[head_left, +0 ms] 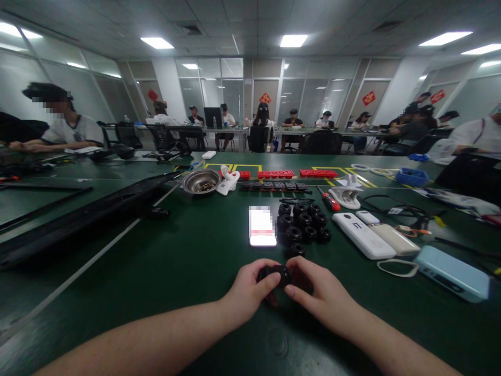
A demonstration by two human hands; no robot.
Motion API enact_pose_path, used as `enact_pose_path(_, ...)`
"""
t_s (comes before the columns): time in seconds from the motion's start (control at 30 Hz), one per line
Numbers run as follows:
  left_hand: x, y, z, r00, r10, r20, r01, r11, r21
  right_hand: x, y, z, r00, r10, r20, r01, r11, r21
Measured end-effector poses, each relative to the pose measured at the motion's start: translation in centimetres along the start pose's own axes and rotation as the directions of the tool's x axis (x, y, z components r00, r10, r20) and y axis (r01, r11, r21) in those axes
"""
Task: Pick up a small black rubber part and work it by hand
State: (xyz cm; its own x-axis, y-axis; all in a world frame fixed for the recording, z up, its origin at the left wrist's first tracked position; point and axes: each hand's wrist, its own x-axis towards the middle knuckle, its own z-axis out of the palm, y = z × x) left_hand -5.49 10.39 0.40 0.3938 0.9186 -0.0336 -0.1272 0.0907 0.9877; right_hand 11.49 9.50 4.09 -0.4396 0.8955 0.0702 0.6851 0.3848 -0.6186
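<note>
Ceiling lights (293,40) shine over a wide workroom, where several people (70,125) sit at work beyond the near green bench (188,277). On that bench, just in front of the wearer, both hands meet around one small black part (284,277). Judging from the posture, the step in hand is a two-handed handling of this part — perhaps turning it, perhaps fitting something to it (I cannot tell which). From here, a sound move would call for the left side to hold firm while the right finger and thumb line up squarely with the end they face.

As for position, the black part lies inside the left grip (250,289), which is closed round it: thumb pressed along the near side, fingers curled behind. Its right end juts toward the right grip (323,290), whose thumb and forefinger curve in with a gap between their tips, straddling that end; whether they pinch it or merely brush it, I cannot tell. Directly beyond the hands stand grouped black round pieces (294,234) — one sits nearest, just past the fingers. A lit phone (262,224) lies left of the group, and a red-handled screwdriver (332,201) lies behind it, to the right.
</note>
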Motion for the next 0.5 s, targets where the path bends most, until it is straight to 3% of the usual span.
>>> enact_pose_path(0.27,0.04,-0.1,-0.12,0.998,-0.038,0.044,0.035,0.997,0.064,0.26,0.09,-0.01,0.999,0.012,0.048,-0.011,0.999,-0.034)
enact_pose_path(0.5,-0.01,-0.03,-0.06,1.0,0.005,0.015,-0.005,1.0,0.016,-0.11,0.06,0.05,1.0,0.0,-0.006,0.0,1.0,0.025)
